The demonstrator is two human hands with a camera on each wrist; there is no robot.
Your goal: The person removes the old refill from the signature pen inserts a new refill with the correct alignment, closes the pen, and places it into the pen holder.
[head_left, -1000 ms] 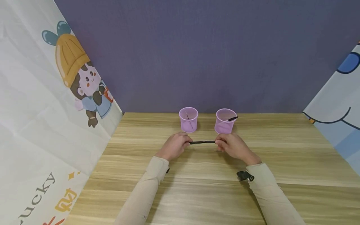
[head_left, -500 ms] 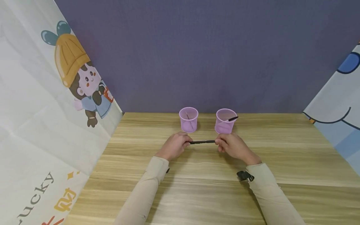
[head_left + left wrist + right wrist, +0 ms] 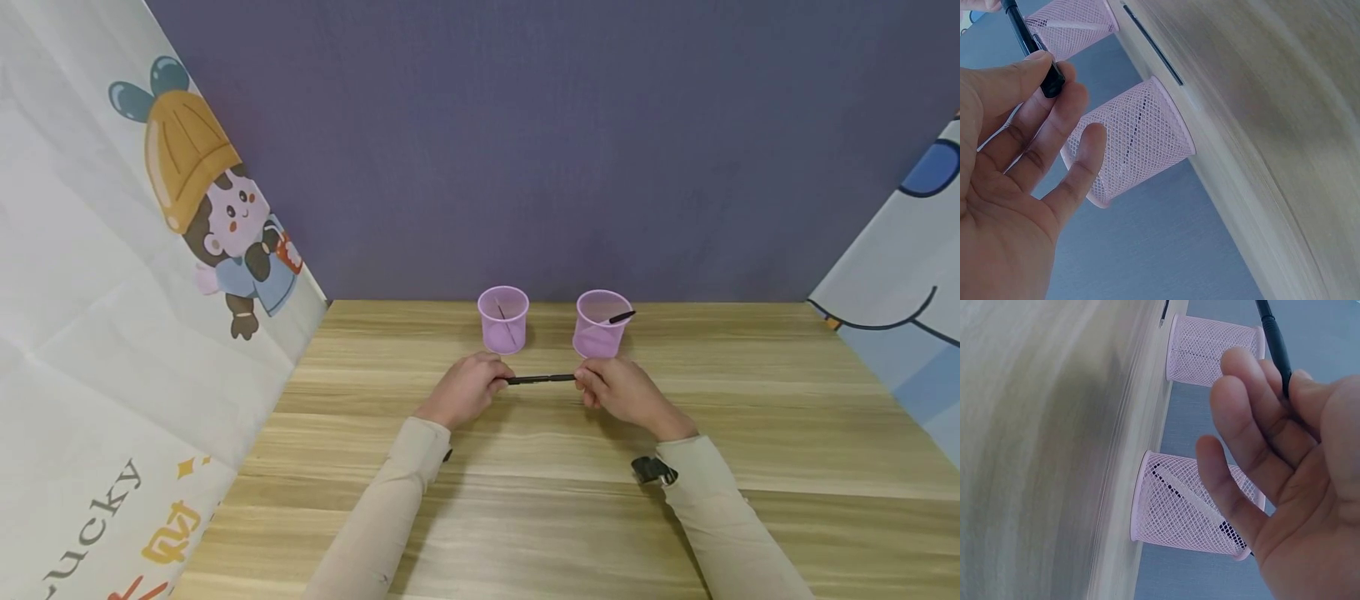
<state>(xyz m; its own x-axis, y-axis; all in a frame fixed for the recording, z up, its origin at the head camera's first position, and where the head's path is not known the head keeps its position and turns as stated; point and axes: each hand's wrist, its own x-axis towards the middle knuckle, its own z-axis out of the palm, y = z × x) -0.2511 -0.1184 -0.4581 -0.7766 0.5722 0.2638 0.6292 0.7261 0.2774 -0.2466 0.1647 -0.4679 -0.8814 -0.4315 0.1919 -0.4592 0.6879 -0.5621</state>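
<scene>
Both hands hold one black pen (image 3: 538, 380) level above the table, in front of two pink mesh pen holders. My left hand (image 3: 467, 387) pinches its left end between thumb and fingers, near a clip seen in the left wrist view. My right hand (image 3: 626, 390) pinches the other end, and its remaining fingers are loosely bent. A thin dark stick leans inside the left pen holder (image 3: 503, 329). In the right pen holder (image 3: 597, 337) rests a pen (image 3: 621, 317) with a clear barrel and a black end over the rim.
Wood-grain table (image 3: 540, 517) runs back to a dark blue-grey panel (image 3: 555, 150). In the left wrist view a thin dark strip (image 3: 1152, 44) shows on the table near the holders. Printed white cloths (image 3: 67, 275) flank both sides.
Hands and black pen stay almost still, with the pen held between them. The pen holders have not moved.
</scene>
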